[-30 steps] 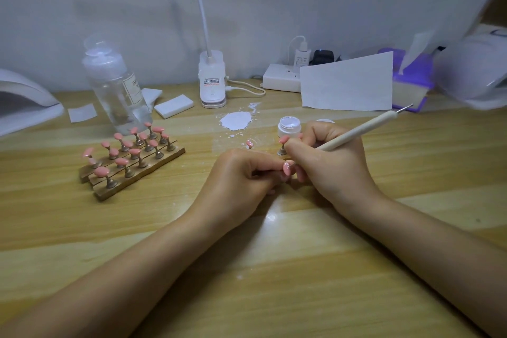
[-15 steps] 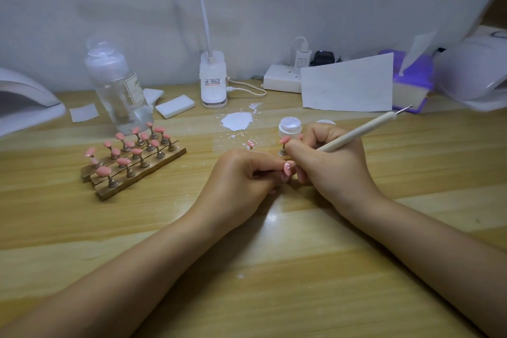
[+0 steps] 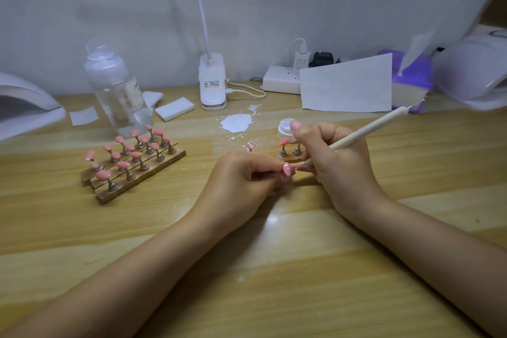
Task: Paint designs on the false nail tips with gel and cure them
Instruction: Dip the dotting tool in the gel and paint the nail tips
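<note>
My left hand (image 3: 241,181) pinches a pink false nail tip (image 3: 286,169) with white dots, held just above the table. My right hand (image 3: 334,162) grips a cream dotting pen (image 3: 365,129) like a pencil, its lower end at the held tip. A small open white gel pot (image 3: 286,129) stands behind my right fingers. Beside it two small metal stands (image 3: 282,149), one bearing a pink tip. One dotted pink tip (image 3: 250,146) stands alone on the table. A wooden holder (image 3: 137,175) at the left carries several pink tips on stands.
A clear bottle (image 3: 118,93) stands behind the holder. White gel (image 3: 236,122) is spilled on the table. A clip lamp (image 3: 212,82), a power strip (image 3: 282,82), a paper sheet (image 3: 345,85) and a purple box (image 3: 408,77) line the back. Curing lamps sit far left (image 3: 24,107) and far right (image 3: 472,68).
My right hand has shifted slightly right, uncovering the two metal stands beside the pot. My left hand still holds the tip in the same place.
</note>
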Demonstrator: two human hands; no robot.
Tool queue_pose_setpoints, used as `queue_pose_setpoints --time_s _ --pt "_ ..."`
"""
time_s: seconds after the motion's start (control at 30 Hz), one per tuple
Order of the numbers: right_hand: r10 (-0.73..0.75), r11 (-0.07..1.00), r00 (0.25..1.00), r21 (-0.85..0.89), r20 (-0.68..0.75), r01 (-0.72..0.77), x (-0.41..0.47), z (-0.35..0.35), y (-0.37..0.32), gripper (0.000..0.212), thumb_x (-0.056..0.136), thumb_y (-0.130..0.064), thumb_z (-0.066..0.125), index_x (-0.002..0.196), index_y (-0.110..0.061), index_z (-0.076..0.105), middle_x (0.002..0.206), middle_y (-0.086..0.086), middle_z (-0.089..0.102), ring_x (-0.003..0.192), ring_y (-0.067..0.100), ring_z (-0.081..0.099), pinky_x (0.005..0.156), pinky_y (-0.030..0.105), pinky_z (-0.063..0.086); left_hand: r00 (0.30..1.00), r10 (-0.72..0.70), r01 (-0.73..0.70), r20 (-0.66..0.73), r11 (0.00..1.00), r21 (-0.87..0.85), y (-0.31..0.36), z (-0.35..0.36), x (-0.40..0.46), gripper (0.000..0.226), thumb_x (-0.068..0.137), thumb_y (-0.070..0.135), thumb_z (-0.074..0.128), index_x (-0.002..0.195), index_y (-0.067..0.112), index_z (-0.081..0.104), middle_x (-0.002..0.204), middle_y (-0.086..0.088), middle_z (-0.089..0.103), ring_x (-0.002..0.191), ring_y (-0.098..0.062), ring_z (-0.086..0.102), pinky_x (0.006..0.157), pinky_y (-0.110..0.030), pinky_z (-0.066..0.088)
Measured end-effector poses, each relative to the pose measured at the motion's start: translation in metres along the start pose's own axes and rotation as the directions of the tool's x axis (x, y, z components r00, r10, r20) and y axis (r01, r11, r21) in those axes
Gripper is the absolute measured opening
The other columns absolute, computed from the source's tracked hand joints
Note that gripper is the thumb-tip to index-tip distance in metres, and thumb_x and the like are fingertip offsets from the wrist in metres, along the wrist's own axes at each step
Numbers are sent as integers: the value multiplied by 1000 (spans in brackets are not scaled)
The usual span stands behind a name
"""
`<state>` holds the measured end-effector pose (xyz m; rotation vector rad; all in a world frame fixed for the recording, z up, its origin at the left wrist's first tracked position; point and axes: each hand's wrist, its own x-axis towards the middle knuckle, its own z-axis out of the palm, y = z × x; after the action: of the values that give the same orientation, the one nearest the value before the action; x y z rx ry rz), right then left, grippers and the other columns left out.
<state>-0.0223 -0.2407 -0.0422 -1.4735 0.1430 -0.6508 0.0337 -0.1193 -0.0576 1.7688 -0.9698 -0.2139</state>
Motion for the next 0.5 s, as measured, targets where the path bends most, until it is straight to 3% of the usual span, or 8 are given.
queue_pose_setpoints --time_s 0.03,0.13,0.2,0.27,0.4,0.5 --pt "-1 1000 1000 -17 10 1 0 0 1 44 85 -11 62 51 5 39 58 30 45 42 4 56 38 19 44 1000 -2 2 -3 1000 4 0 0 0 10 82 4 64 84 3 74 77 -5 72 62 6 52 60 -15 47" --pt "-9 998 1000 -63 3 9 1 -2 3 45 81 2 60 46 -9 33 38 -4 33 39 6 54 45 28 48 1000 -13 14 -17 1000 6 0 0 0 12 81 2 65 86 7 75 75 4 71 60 9 52 60 -12 45" --pt "-49 989 999 -140 11 50 0 -2 2 46 76 8 55 42 -12 31 32 -13 33 40 6 53 49 25 46 1000 -13 13 -27 1000 6 0 1 0 17 81 1 65 89 12 74 75 7 70 61 10 53 60 -12 45" --pt "-66 983 997 -167 28 70 -2 -2 1 47 76 10 52 40 -14 31 27 -12 36 40 1 54 49 19 45 1000 -9 9 -27 1000 6 1 1 0 18 81 1 65 91 13 74 75 7 71 61 9 53 60 -12 46" --pt "-36 991 999 -128 27 39 -2 -1 0 47 76 9 52 41 -14 32 27 -10 36 41 1 55 48 28 45 1000 -7 7 -16 1000 22 1 0 0 17 81 -1 64 87 10 75 74 0 71 60 6 52 60 -13 45" --pt "-29 992 999 -123 39 34 -2 -2 2 47 77 9 53 41 -14 33 27 -9 38 42 4 55 48 23 44 1000 -6 7 -11 1000 24 1 0 0 18 81 -1 63 87 11 75 74 0 71 61 3 52 60 -16 47"
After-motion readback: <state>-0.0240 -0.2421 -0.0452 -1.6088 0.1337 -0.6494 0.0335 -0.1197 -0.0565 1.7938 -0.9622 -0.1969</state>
